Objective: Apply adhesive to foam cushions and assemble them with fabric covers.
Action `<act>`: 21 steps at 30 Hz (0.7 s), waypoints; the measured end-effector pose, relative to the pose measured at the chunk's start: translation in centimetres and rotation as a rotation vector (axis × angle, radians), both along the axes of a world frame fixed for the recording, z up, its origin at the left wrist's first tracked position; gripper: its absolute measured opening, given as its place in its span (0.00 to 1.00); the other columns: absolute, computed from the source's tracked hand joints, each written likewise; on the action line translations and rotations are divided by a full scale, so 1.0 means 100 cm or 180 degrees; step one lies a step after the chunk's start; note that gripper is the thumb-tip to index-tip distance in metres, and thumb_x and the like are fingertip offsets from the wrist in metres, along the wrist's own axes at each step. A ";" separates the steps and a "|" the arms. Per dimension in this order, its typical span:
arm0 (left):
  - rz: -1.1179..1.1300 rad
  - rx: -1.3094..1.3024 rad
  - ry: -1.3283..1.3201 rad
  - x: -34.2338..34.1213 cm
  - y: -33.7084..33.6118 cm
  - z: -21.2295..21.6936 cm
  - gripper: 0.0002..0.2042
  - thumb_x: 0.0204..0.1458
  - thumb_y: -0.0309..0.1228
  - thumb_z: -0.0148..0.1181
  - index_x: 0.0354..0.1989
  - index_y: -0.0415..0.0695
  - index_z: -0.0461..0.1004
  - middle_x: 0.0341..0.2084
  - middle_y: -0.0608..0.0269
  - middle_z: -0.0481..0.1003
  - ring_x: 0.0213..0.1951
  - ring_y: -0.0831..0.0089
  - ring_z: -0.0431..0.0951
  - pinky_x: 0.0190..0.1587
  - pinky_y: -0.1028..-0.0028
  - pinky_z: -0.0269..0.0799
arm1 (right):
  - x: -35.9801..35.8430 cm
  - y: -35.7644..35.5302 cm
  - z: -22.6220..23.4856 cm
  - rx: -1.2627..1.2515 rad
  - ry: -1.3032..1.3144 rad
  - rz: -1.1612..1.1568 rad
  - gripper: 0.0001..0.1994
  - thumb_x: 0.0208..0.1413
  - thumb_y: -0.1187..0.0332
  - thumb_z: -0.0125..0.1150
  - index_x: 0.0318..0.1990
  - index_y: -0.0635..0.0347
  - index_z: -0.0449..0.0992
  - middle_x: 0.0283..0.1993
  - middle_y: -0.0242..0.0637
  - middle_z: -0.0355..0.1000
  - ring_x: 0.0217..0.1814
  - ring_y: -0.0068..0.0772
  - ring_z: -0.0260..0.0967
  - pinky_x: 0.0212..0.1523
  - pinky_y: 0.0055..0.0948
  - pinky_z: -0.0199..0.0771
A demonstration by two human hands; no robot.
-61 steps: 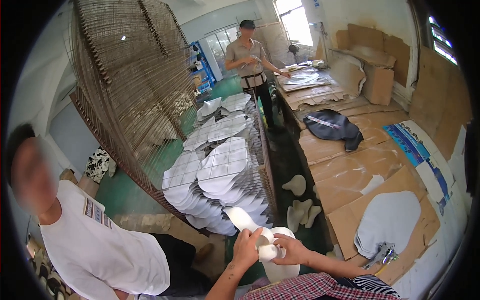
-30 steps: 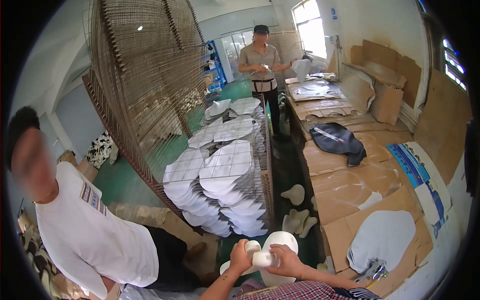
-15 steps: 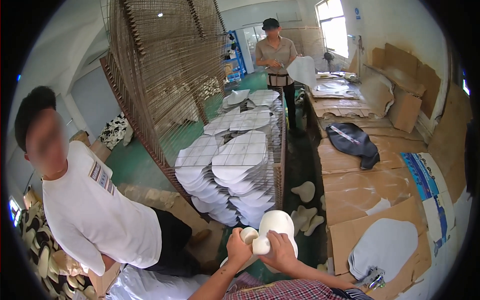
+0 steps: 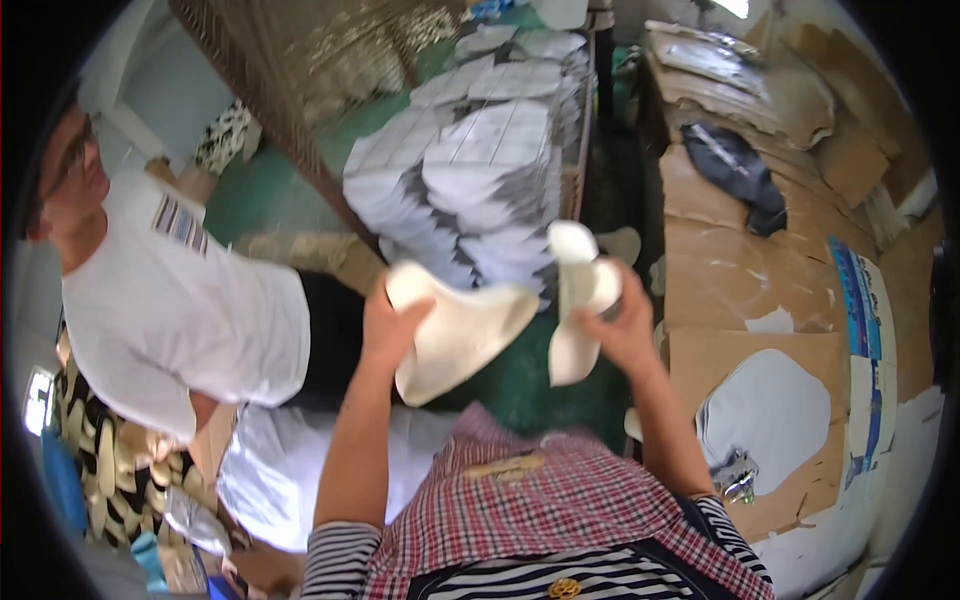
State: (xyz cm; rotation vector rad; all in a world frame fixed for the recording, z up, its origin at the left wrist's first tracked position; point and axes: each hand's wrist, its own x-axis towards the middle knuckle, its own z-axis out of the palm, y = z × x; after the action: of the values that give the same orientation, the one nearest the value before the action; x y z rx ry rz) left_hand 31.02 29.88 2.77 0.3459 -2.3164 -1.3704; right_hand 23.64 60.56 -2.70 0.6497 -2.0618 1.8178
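My left hand (image 4: 388,325) is closed on the edge of a cream, curved moulded pad (image 4: 455,335), wide and shallow like a bowl. The thumb lies on its inner face. To the right, my right hand (image 4: 625,320) grips another cream moulded pad (image 4: 575,345), narrower in outline, with a rounded lobe at the top and a curled part by the thumb. Whether this is one piece or two pressed together I cannot tell, as motion blurs it. Both pads are held in the air, apart from each other, in front of my checked apron (image 4: 490,490).
Ahead stands a wire rack (image 4: 300,130) with stacks of pale grey sheets (image 4: 490,135). A cardboard-covered bench (image 4: 740,285) runs along the right, bearing pale cut sheets (image 4: 770,410), a metal tool (image 4: 735,475) and a dark cloth (image 4: 735,175). A person (image 4: 190,300) stands close at left.
My hands were together with the cream pads touching; now they have drawn apart, one pad in each. The view has tilted downward, and the far person is mostly out of it.
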 end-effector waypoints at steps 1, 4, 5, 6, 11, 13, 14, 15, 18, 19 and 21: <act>0.0069 0.0261 -0.0060 0.000 0.002 0.017 0.23 0.38 0.25 0.66 0.46 0.35 0.68 0.36 0.55 0.75 0.37 0.69 0.75 0.41 0.72 0.71 | 0.000 0.010 0.012 -0.0050 -0.0301 0.0098 0.32 0.36 0.70 0.68 0.54 0.64 0.64 0.49 0.41 0.66 0.50 0.33 0.65 0.52 0.30 0.65; -0.0177 0.1054 0.0306 0.005 -0.008 0.033 0.20 0.42 0.20 0.62 0.47 0.37 0.69 0.36 0.61 0.75 0.36 0.74 0.74 0.41 0.73 0.71 | -0.009 0.029 0.014 -0.0231 -0.0641 0.0247 0.31 0.39 0.70 0.67 0.55 0.64 0.63 0.49 0.38 0.67 0.52 0.30 0.65 0.54 0.29 0.64; -0.0161 0.1225 0.0225 0.007 -0.009 0.042 0.20 0.42 0.19 0.62 0.47 0.37 0.69 0.37 0.61 0.75 0.37 0.73 0.75 0.42 0.72 0.71 | -0.009 0.037 0.015 -0.0336 -0.0741 0.0283 0.31 0.40 0.70 0.66 0.55 0.64 0.63 0.50 0.37 0.67 0.52 0.29 0.65 0.55 0.29 0.63; -0.0234 0.1326 0.0183 0.010 -0.017 0.044 0.20 0.41 0.18 0.62 0.46 0.37 0.69 0.37 0.61 0.75 0.38 0.72 0.75 0.43 0.72 0.72 | -0.006 0.041 0.016 -0.0354 -0.0664 0.0198 0.31 0.40 0.70 0.66 0.55 0.64 0.63 0.50 0.37 0.67 0.52 0.29 0.65 0.55 0.29 0.63; -0.0764 0.1621 -0.0237 0.040 -0.033 0.052 0.21 0.36 0.18 0.64 0.44 0.36 0.71 0.35 0.59 0.76 0.37 0.69 0.77 0.43 0.69 0.73 | 0.001 0.045 0.018 -0.0378 -0.0669 0.0377 0.31 0.39 0.70 0.66 0.55 0.64 0.63 0.49 0.36 0.67 0.53 0.27 0.64 0.55 0.29 0.62; -0.1095 0.1671 -0.0361 0.044 -0.022 0.054 0.27 0.30 0.22 0.66 0.46 0.35 0.69 0.38 0.51 0.76 0.38 0.63 0.78 0.45 0.64 0.73 | 0.004 0.041 0.020 -0.0379 -0.0640 0.0473 0.32 0.38 0.69 0.66 0.55 0.64 0.63 0.49 0.36 0.67 0.53 0.28 0.64 0.56 0.29 0.61; -0.1284 0.1702 -0.0520 0.042 -0.013 0.058 0.28 0.30 0.23 0.67 0.46 0.35 0.69 0.37 0.51 0.76 0.38 0.63 0.78 0.45 0.65 0.73 | 0.007 0.040 0.024 -0.0498 -0.0730 0.0605 0.32 0.38 0.70 0.66 0.55 0.64 0.63 0.49 0.35 0.67 0.53 0.27 0.63 0.56 0.29 0.60; -0.1423 0.1779 -0.0617 0.041 -0.005 0.059 0.28 0.29 0.23 0.67 0.47 0.35 0.68 0.37 0.51 0.76 0.39 0.62 0.78 0.46 0.65 0.73 | 0.008 0.033 0.025 -0.0648 -0.0857 0.0774 0.31 0.38 0.70 0.66 0.55 0.64 0.63 0.49 0.35 0.67 0.53 0.27 0.63 0.56 0.28 0.60; -0.1818 0.1990 -0.0838 0.026 0.018 0.051 0.30 0.30 0.24 0.66 0.48 0.36 0.67 0.38 0.50 0.76 0.40 0.62 0.77 0.46 0.66 0.72 | 0.005 0.017 0.028 -0.0594 -0.0982 0.1209 0.30 0.41 0.72 0.63 0.56 0.62 0.62 0.49 0.33 0.66 0.52 0.25 0.63 0.54 0.27 0.62; -0.1889 0.2051 -0.0898 0.020 0.024 0.047 0.30 0.30 0.24 0.66 0.49 0.36 0.67 0.38 0.50 0.76 0.40 0.63 0.77 0.47 0.66 0.71 | 0.003 0.009 0.027 -0.0635 -0.1043 0.1401 0.30 0.42 0.73 0.63 0.57 0.62 0.62 0.50 0.33 0.66 0.52 0.25 0.63 0.54 0.27 0.63; -0.1937 0.2163 -0.1029 0.012 0.033 0.039 0.29 0.31 0.23 0.66 0.49 0.38 0.67 0.39 0.52 0.76 0.41 0.63 0.77 0.48 0.66 0.71 | -0.001 -0.008 0.017 -0.0806 -0.1213 0.1838 0.30 0.44 0.73 0.62 0.58 0.62 0.60 0.51 0.33 0.65 0.52 0.24 0.63 0.53 0.27 0.64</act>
State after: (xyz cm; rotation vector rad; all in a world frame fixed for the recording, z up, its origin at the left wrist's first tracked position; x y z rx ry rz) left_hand 32.19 33.21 6.70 0.0420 -2.2135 -2.5746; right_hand 23.52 59.74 -1.00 0.9578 -1.9299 2.6547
